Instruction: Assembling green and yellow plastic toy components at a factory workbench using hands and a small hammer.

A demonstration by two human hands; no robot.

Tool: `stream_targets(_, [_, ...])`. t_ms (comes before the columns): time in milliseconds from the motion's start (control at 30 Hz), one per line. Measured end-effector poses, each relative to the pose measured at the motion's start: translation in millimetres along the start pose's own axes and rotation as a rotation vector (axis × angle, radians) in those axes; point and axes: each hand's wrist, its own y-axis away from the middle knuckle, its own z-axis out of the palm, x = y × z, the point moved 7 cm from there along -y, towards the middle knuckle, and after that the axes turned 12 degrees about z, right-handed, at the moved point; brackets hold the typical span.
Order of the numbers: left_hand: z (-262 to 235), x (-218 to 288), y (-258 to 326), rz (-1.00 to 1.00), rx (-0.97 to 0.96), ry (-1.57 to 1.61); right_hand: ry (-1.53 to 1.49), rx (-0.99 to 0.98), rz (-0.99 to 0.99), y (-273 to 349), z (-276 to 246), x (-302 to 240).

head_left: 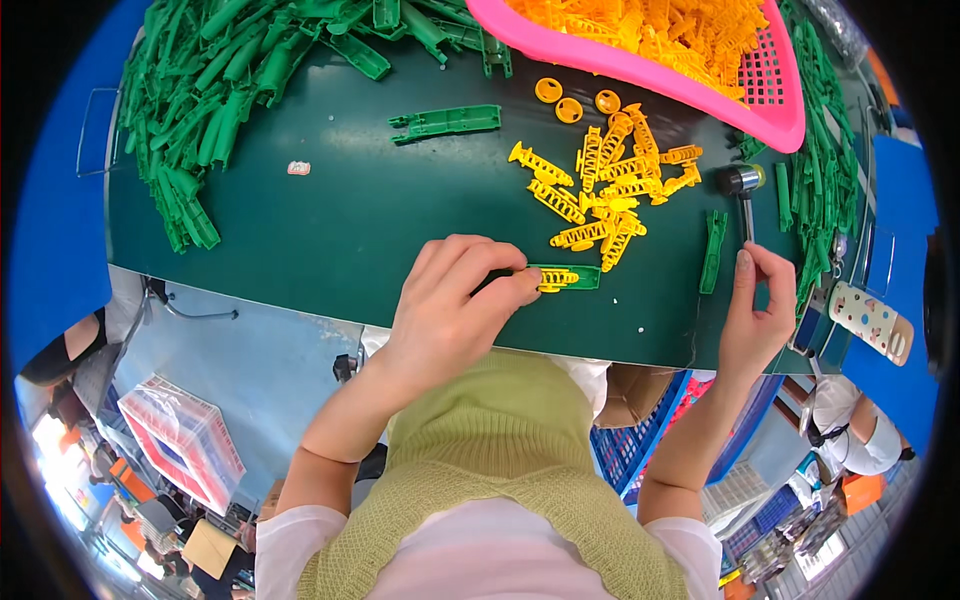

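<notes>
My left hand (450, 300) is closed at the table's near edge, thumb and fingertips pinching a yellow ribbed plastic piece (558, 279). That piece lies in a green plastic trough-shaped part (588, 277), whose left end my fingers hide. To the right, my right hand (762, 305) has its fingers closed at the end of the handle of a small hammer (741, 181) with a dark and yellowish head. Left of the hammer lies a narrow green part (714, 252). Several loose yellow ribbed pieces (610, 185) are heaped beyond my left hand, with three round yellow pieces (568, 109) behind them.
A pink basket (640, 75) full of yellow pieces stands at the back. Green parts are piled at the far left (225, 100) and far right (825, 150). One green part (446, 123) lies alone mid-table. A spotted pale case (870, 322) sits at the right edge.
</notes>
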Motion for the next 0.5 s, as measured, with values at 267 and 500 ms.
stream_targets(267, [-5.4, 1.1, -4.2, -0.045, -0.035, 0.016, 0.016, -0.121, 0.159, 14.4, 17.2, 12.8])
stream_targets(500, [-10.5, 15.1, -3.9, -0.188, 0.052, 0.394, -0.201, -0.323, -0.435, 45.3, 31.3, -91.6])
